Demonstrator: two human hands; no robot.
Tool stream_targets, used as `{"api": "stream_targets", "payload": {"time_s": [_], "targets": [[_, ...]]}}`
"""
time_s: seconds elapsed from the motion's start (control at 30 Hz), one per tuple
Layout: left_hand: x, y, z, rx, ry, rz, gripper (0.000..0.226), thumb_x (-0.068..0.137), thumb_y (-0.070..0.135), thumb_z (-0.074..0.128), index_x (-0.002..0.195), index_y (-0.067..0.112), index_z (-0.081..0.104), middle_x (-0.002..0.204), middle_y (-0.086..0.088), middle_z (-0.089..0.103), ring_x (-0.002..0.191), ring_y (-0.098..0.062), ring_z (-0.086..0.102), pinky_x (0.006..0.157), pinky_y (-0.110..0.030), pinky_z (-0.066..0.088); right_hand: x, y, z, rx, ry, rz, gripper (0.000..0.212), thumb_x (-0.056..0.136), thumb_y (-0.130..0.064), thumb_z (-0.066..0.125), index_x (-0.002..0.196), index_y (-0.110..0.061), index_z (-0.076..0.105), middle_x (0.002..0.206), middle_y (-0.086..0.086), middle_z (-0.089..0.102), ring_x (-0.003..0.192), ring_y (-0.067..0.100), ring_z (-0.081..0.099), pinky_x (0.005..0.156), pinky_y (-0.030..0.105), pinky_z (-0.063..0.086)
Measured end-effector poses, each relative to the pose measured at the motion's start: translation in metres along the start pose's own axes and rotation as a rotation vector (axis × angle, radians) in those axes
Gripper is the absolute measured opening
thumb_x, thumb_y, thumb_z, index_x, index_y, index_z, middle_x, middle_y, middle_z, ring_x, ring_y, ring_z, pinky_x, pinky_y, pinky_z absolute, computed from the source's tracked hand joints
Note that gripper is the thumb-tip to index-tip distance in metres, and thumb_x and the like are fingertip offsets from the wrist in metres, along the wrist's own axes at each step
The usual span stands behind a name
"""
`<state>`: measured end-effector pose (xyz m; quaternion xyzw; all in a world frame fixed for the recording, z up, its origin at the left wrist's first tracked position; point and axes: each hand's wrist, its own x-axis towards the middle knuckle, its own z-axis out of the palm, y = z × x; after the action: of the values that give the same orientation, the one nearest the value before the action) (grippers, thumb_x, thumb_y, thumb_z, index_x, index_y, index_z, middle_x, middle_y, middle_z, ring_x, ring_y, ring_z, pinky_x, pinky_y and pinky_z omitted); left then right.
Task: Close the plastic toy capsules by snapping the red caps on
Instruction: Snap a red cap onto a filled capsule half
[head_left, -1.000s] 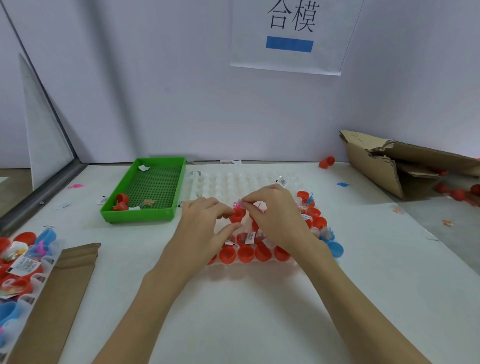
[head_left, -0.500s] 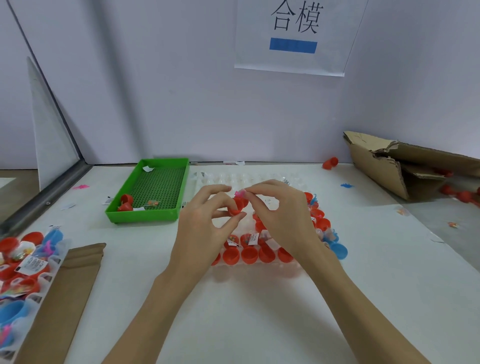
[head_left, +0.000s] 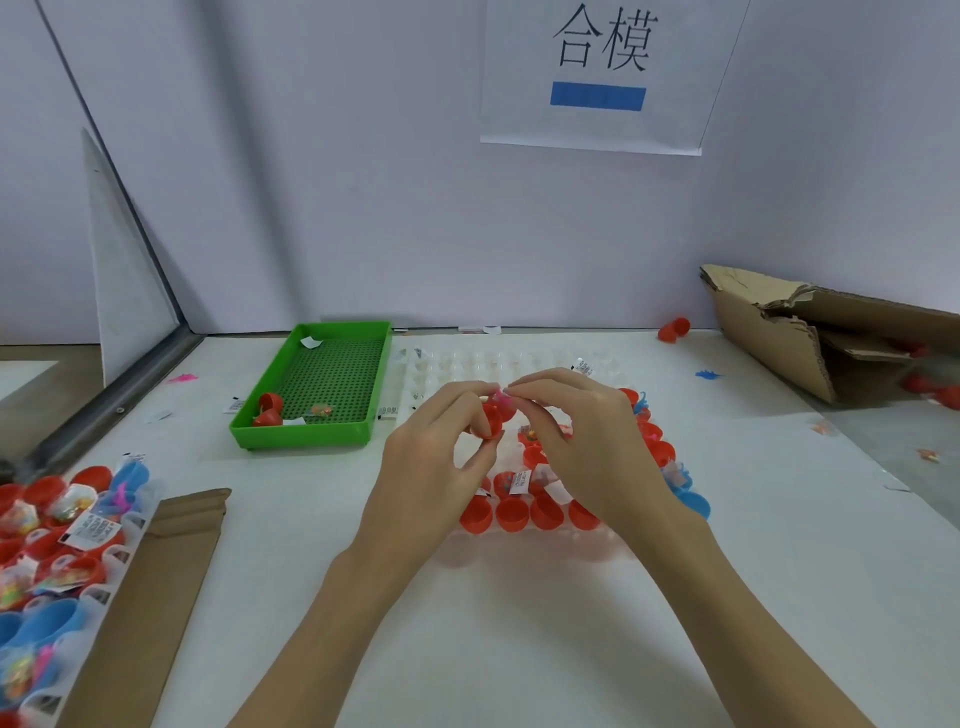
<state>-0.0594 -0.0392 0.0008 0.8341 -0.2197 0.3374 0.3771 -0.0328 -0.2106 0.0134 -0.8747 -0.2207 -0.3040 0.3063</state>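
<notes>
Pinching red capsule (head_left: 491, 418), both hands raised

Lighting: bright, even, diffuse, cool in tone; source overhead, not in view. Shadows: soft and faint, a pale one under the left hand (head_left: 436, 467) and right hand (head_left: 597, 441) on the white table (head_left: 519, 649); a darker band below the green tray (head_left: 311, 387). Glare: none on the table; mild sheen on the clear blister tray (head_left: 519, 364). Distortion: wide-angle, the wall panel edge (head_left: 130, 223) bows and leans at left. Focus: centre fairly sharp; the capsule pile (head_left: 57, 551) at lower left soft and smeared. Compression: slight blockiness on the cardboard box (head_left: 831, 332).
</notes>
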Motion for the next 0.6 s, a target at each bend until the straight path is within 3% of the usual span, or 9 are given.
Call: {"api": "stream_targets", "payload": {"time_s": [0.13, 0.27, 0.4, 0.6], "targets": [[0.001, 0.001, -0.001, -0.023, 0.005, 0.013, 0.026, 0.086, -0.005, 0.079, 0.077, 0.008, 0.058, 0.123, 0.007, 0.07, 0.106, -0.009, 0.07, 0.09, -0.031, 0.055, -0.001, -0.003, 0.0, 0.104, 0.046, 0.028, 0.021, 0.095, -0.007, 0.069, 0.112, -0.013, 0.079, 0.107, 0.002, 0.077, 0.093, 0.002, 0.064, 0.083, -0.003, 0.043], [0.002, 0.001, -0.002, -0.036, 0.019, 0.034, 0.024, 0.087, -0.003, 0.079, 0.078, 0.007, 0.059, 0.126, 0.006, 0.069, 0.112, -0.01, 0.069, 0.092, -0.032, 0.056, -0.001, -0.004, -0.003, 0.336, -0.011, 0.166, 0.025, 0.099, -0.013, 0.064, 0.12, -0.02, 0.075, 0.108, -0.008, 0.074, 0.085, 0.0, 0.071, 0.077, 0.006, 0.052], [0.003, 0.005, -0.002, -0.085, 0.061, 0.01, 0.025, 0.085, -0.003, 0.081, 0.076, 0.007, 0.06, 0.122, 0.007, 0.07, 0.113, -0.007, 0.068, 0.091, -0.032, 0.057, 0.0, -0.01, -0.005, 0.626, -0.062, 0.311, 0.028, 0.105, -0.016, 0.055, 0.124, -0.029, 0.07, 0.111, -0.013, 0.074, 0.094, 0.004, 0.073, 0.075, 0.014, 0.056], [0.005, 0.005, -0.003, -0.305, 0.093, -0.137, 0.03, 0.084, -0.008, 0.079, 0.072, 0.009, 0.057, 0.119, 0.005, 0.068, 0.111, -0.023, 0.069, 0.092, -0.034, 0.059, 0.001, -0.012, -0.007, 0.973, -0.153, 0.525, 0.029, 0.108, -0.033, 0.047, 0.125, -0.028, 0.07, 0.107, -0.009, 0.077, 0.104, 0.011, 0.073, 0.08, 0.021, 0.059]]}}
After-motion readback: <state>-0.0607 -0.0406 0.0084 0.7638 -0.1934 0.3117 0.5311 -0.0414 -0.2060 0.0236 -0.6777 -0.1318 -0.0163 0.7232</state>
